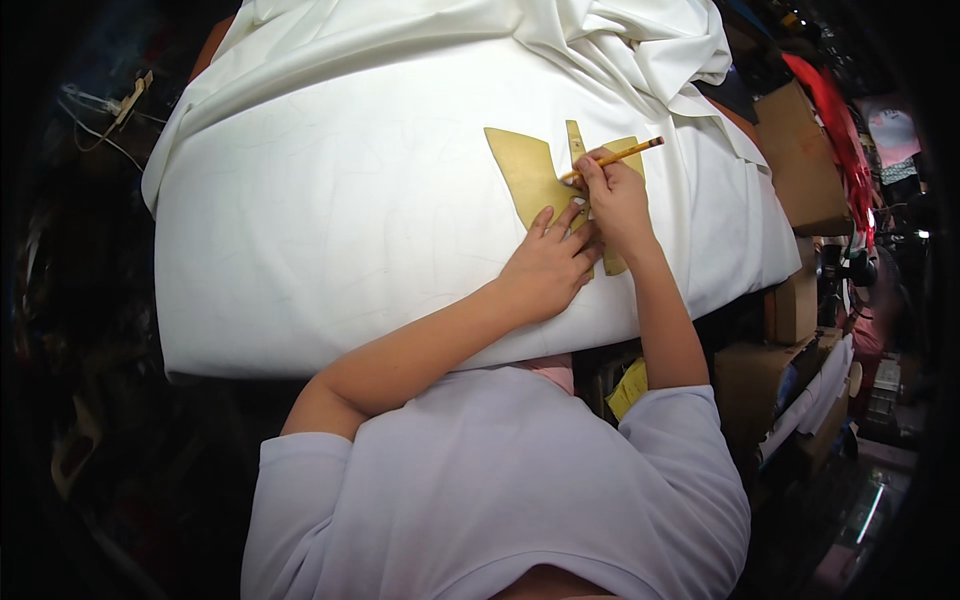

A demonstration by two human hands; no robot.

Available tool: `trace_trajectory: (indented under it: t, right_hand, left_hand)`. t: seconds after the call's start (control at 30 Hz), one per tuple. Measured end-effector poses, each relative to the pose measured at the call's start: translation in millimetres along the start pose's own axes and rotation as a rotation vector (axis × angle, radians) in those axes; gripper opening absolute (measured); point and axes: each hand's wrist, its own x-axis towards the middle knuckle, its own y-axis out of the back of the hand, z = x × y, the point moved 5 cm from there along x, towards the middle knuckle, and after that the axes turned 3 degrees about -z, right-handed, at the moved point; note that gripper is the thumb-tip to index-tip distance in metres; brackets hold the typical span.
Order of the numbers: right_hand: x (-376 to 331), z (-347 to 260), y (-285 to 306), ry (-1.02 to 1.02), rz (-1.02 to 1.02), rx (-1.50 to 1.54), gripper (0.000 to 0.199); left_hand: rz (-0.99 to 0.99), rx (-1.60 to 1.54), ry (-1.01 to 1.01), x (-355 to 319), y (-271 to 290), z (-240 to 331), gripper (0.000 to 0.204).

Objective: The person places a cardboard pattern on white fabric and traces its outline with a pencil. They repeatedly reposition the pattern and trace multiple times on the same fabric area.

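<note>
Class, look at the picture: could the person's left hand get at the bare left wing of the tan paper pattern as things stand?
Probably yes. The left hand already presses the tan paper pattern, and its left wing lies uncovered on the white cloth; the right hand with the pencil is off to the side.

Paper pattern (530,180) lies on the cloth (330,230), boxes (800,170) to its right

We see wide open cloth (330,230) toward table's left edge and near edge: free passage there. Far edge blocked by bunched folds (620,40). Right half crowded: pattern (530,175), left hand (548,268), right hand (615,195) with pencil (625,153). Boxes (795,160) just past right edge.
</note>
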Motion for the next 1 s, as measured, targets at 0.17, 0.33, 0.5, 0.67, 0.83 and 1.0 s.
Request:
trace_trajectory:
  t: [0.17, 0.33, 0.5, 0.67, 0.83, 1.0]
  right_hand:
    - [18, 9, 13, 0.003, 0.06, -0.026, 0.027]
    - [64, 14, 2, -0.012, 0.145, 0.064, 0.025]
    - [74, 17, 0, -0.023, 0.158, 0.128, 0.026]
    - [73, 18, 4, -0.051, 0.189, 0.143, 0.025]
    - [53, 12, 12, 0.01, 0.111, -0.167, 0.026]
    - [14, 28, 40, -0.077, 0.065, -0.231, 0.026]
  left_hand:
    - [0.028, 0.019, -0.011, 0, 0, 1, 0.047]
    - [0.033, 0.033, -0.015, 0, 0, 2, 0.047]
    - [0.02, 0.03, -0.011, 0, 0, 2, 0.047]
    - [0.011, 0.023, -0.01, -1, 0, 2, 0.048]
    - [0.016, 0.019, -0.007, -1, -2, 1, 0.048]
    - [0.019, 0.005, -0.003, -1, -3, 1, 0.047]
